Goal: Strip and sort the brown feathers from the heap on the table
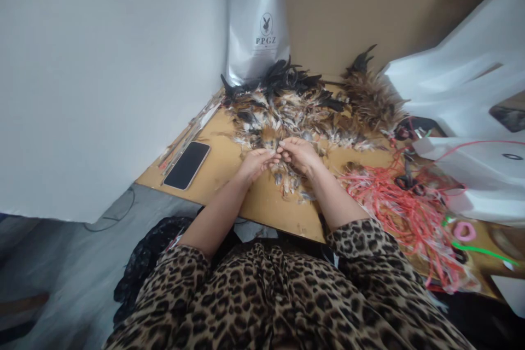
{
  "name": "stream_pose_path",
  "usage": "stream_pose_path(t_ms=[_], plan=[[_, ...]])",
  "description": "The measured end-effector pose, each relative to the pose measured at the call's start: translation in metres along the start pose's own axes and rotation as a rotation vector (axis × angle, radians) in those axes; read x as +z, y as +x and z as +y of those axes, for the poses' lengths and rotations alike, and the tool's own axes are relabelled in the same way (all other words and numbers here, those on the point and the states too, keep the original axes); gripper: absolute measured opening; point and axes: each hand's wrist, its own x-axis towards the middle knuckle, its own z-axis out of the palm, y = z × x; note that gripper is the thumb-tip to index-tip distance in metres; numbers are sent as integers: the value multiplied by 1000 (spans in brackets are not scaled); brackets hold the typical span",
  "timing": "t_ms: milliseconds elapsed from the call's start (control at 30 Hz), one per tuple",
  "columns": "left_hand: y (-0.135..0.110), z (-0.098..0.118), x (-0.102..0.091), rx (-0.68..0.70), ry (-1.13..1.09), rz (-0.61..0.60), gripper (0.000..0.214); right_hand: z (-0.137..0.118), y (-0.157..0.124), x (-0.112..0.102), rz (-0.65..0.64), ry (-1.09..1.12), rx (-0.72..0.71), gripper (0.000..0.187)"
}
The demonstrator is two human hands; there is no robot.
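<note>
Over the middle of the wooden table, my left hand and my right hand meet with fingertips pinched close together. Between them a small brown feather bunch sticks up, its lower end hidden by the fingers. Both hands appear to grip it. Just beyond lies a wide heap of loose feathers, black at the back and brown and white toward me. A few small feathers lie on the table beneath my right hand.
A black-screened phone rests at the left edge. Behind the heap stands a silver-white bag. At right lie a brown feather bundle, tangled red strips, scissors, a pink ring and a green strip.
</note>
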Motion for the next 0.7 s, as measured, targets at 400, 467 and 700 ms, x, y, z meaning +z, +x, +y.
stream_pose_path(t_ms=[400, 467, 700], plan=[[-4, 4, 7, 70, 134, 87, 23, 2, 2, -1, 53, -101, -42, 26], [-2, 5, 4, 100, 104, 128, 22, 4, 5, -4, 104, -144, -79, 24], [4, 10, -5, 177, -80, 258, 16, 10, 7, -17, 196, -857, -279, 19]])
